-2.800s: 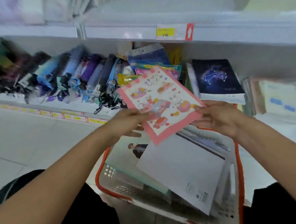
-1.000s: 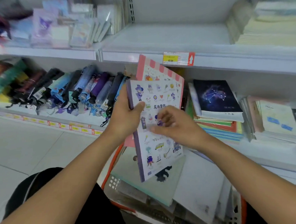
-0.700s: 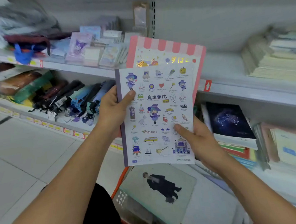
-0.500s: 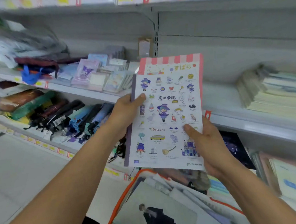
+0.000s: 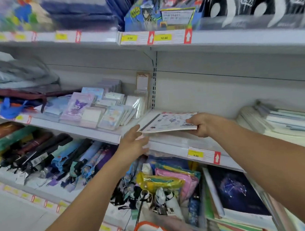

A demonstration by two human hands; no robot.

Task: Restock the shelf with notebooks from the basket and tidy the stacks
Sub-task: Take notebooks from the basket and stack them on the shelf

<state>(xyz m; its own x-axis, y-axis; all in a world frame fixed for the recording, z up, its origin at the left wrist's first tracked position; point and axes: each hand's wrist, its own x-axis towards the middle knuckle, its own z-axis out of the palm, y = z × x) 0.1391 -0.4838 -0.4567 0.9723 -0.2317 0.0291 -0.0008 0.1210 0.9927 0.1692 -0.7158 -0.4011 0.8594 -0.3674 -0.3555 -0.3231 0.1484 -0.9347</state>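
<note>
In the head view, the notebooks (image 5: pixel 168 122) are held flat at the front edge of the middle shelf (image 5: pixel 168 146), gripped at their right end by the right hand (image 5: pixel 201 124), thumb on top. The left hand (image 5: pixel 133 143), fingers extended, touches their left corner from below. The basket (image 5: pixel 146 228) rim is seen at the bottom edge.

Middle shelf (image 5: pixel 169 146): notebooks (image 5: pixel 168 122) lay flat near its front edge, held by the right hand (image 5: pixel 203 124) at their right end, the left hand (image 5: pixel 133 143) at the front left corner. Small notepads (image 5: pixel 94 110) stood to their left, a paper stack (image 5: pixel 280 121) well to the right. Below left lay folded umbrellas (image 5: pixel 61 160); below right, a constellation notebook (image 5: pixel 236 192). The basket (image 5: pixel 146 228) sat at the bottom.
</note>
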